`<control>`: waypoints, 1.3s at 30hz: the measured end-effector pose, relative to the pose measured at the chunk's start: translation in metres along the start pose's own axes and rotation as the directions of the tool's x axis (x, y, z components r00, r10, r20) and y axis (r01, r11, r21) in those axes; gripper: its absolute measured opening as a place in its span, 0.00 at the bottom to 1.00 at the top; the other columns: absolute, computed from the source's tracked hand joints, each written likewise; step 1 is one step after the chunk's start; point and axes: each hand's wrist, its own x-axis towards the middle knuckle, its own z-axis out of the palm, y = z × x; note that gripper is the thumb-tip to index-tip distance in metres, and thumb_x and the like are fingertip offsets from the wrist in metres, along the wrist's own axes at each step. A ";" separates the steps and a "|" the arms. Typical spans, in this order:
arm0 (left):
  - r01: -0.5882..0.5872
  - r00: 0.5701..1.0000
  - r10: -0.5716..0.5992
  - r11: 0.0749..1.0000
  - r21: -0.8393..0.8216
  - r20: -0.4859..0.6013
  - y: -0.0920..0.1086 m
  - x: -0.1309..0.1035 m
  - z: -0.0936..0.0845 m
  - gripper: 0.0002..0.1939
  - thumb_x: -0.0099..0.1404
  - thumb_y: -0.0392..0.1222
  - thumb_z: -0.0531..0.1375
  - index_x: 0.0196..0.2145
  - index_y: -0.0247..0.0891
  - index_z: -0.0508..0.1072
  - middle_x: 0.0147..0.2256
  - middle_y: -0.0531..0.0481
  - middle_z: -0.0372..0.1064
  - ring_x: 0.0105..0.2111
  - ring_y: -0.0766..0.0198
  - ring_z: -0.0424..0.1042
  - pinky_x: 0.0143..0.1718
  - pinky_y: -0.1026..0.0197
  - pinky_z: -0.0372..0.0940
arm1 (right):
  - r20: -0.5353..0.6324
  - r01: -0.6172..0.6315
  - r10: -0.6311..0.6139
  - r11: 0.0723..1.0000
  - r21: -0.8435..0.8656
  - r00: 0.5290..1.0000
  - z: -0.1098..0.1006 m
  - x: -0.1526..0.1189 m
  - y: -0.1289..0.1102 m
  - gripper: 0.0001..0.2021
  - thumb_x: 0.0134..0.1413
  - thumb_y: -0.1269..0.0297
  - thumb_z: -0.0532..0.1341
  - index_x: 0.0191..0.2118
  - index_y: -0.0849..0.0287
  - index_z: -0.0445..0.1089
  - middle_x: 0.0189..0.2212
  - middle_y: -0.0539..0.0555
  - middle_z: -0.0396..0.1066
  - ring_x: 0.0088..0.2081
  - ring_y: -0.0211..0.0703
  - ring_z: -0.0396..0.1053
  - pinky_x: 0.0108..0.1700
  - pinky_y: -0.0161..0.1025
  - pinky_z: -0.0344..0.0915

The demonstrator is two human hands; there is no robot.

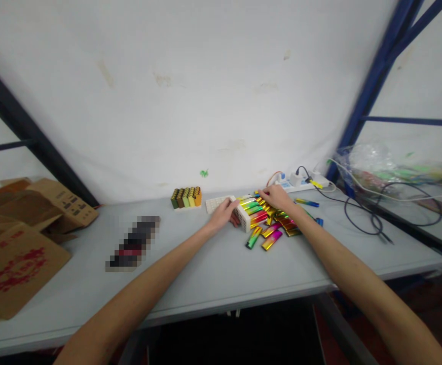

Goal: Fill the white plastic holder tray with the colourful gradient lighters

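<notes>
My left hand is closed around a white slotted rack, which is tipped on its side. Shiny rainbow-coloured pieces that look like lighters stick out of its right face in rows. At the far end of these rows my right hand has its fingers closed on a lighter, mostly hidden by the fingertips. Loose lighters in gold, green, red and pink lie piled beneath the right wrist and in front of it. Behind my left hand, another white rack lies flat.
A filled block of lighters stands upright near the wall. Open cardboard boxes and a pixelated dark object occupy the left side. To the right are a power strip, black cables and clear plastic bags beside a blue frame.
</notes>
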 end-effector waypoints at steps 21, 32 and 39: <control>-0.001 1.000 0.001 1.000 0.005 0.001 -0.005 0.002 -0.003 0.19 0.70 0.58 0.60 0.40 0.39 0.65 0.26 0.54 0.73 0.19 0.64 0.74 0.19 0.65 0.69 | 0.010 -0.018 0.019 0.992 -0.123 1.000 -0.015 -0.010 -0.022 0.27 0.72 0.54 0.50 0.32 0.64 0.81 0.27 0.62 0.78 0.27 0.45 0.70 0.33 0.40 0.55; -0.004 1.000 0.004 1.000 -0.023 0.002 -0.004 0.002 -0.002 0.19 0.69 0.58 0.62 0.38 0.40 0.64 0.25 0.55 0.71 0.19 0.63 0.73 0.18 0.65 0.68 | -0.179 0.197 -0.148 0.934 0.299 0.973 -0.010 -0.014 -0.061 0.25 0.76 0.59 0.41 0.52 0.61 0.74 0.50 0.60 0.77 0.54 0.47 0.72 0.59 0.42 0.62; -0.006 1.000 0.006 0.999 -0.051 0.004 -0.003 0.002 -0.001 0.19 0.69 0.59 0.62 0.40 0.40 0.66 0.25 0.56 0.70 0.20 0.63 0.73 0.19 0.64 0.70 | -0.005 0.361 -0.371 0.898 0.252 0.928 0.002 -0.024 -0.080 0.23 0.75 0.61 0.44 0.56 0.64 0.72 0.56 0.65 0.74 0.58 0.51 0.69 0.64 0.49 0.61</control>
